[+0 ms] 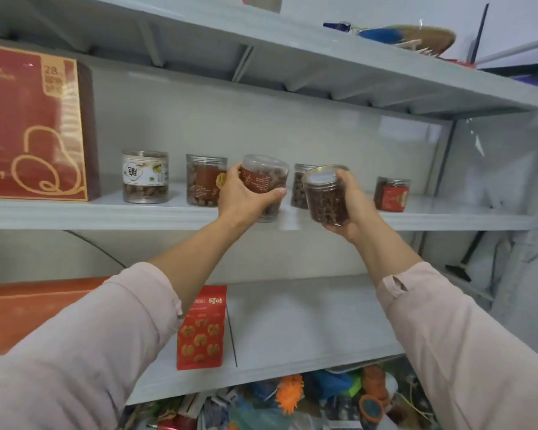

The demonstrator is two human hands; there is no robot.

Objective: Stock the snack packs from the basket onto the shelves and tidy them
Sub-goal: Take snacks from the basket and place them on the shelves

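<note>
My left hand (242, 193) grips a clear jar of brown snacks with a red-brown label (265, 178), tilted, its base at the front edge of the middle shelf (75, 212). My right hand (353, 201) holds a second clear jar of dark snacks (325, 195) with a silver lid, lifted just in front of that shelf. Standing on the shelf are a white-labelled jar (145, 176), a brown-labelled jar (204, 180), a jar partly hidden behind my hands (299, 187) and a red-labelled jar (391, 193).
A big red gift box (35, 125) fills the middle shelf's left end. The lower shelf (308, 324) carries a red snack bag (202, 328) and an orange box (22, 305). Mixed packs lie in a heap below (292, 401). A woven hat (416, 37) sits on the top shelf.
</note>
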